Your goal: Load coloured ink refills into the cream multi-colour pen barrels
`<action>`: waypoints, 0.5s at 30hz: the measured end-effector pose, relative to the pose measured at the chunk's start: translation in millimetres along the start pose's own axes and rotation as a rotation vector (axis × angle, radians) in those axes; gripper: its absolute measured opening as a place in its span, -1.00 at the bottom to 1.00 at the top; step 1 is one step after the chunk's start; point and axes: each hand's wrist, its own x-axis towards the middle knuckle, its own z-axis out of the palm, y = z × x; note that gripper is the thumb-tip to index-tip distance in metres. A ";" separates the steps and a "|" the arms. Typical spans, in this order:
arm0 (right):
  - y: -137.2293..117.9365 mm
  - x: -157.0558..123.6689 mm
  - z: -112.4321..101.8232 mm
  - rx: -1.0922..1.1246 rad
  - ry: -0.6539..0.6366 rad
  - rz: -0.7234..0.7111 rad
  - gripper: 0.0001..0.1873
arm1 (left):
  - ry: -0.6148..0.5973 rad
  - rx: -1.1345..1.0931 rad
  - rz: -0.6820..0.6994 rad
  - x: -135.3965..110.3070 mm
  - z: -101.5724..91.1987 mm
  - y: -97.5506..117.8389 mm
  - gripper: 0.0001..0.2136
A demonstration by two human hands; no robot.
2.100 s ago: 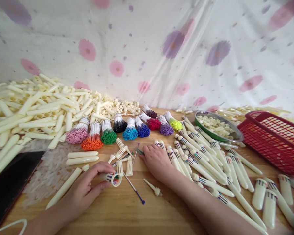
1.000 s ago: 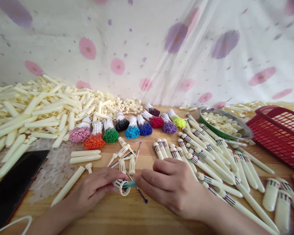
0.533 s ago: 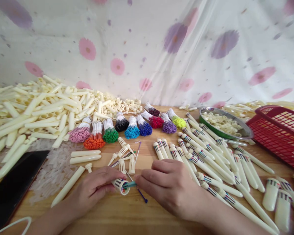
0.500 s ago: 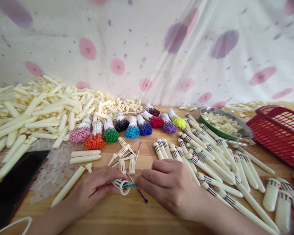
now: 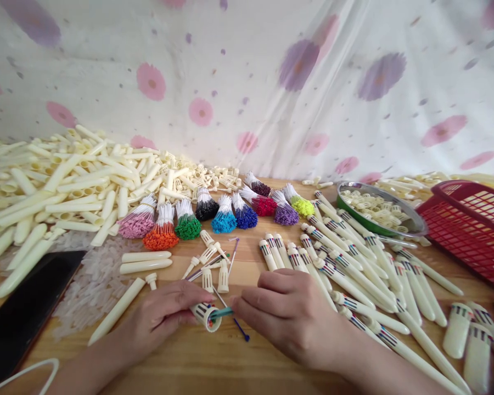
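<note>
My left hand (image 5: 156, 321) is closed round a short cream pen barrel (image 5: 208, 316) whose open end faces right and shows coloured tips inside. My right hand (image 5: 290, 315) pinches a thin teal refill (image 5: 222, 312), its end inside the barrel's mouth. Both hands rest low over the wooden table (image 5: 206, 362). A blue-tipped refill (image 5: 236, 325) lies on the table just below the barrel.
Bundles of coloured refills (image 5: 214, 215) stand in a row behind. A heap of cream barrels (image 5: 57, 186) fills the left, assembled pens (image 5: 354, 269) the right. A metal bowl (image 5: 414, 226), a red basket (image 5: 473, 230) and a black phone (image 5: 20, 312) lie around.
My right hand came back from the loose refills to the barrel, bringing a teal refill to its mouth. Over the last half second it has barely moved.
</note>
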 end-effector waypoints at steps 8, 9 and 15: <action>-0.2 -1.3 -0.1 -0.046 -0.013 -0.039 -0.73 | -0.071 0.019 0.025 3.4 -2.3 -1.4 -0.67; -0.5 -1.6 -0.1 -0.044 -0.009 -0.038 -0.74 | -0.077 0.021 0.028 3.9 -2.8 -1.3 -0.67; -2.3 -3.0 5.2 0.023 -0.012 0.022 -0.71 | -0.005 -0.026 -0.017 4.1 -1.1 3.2 -0.67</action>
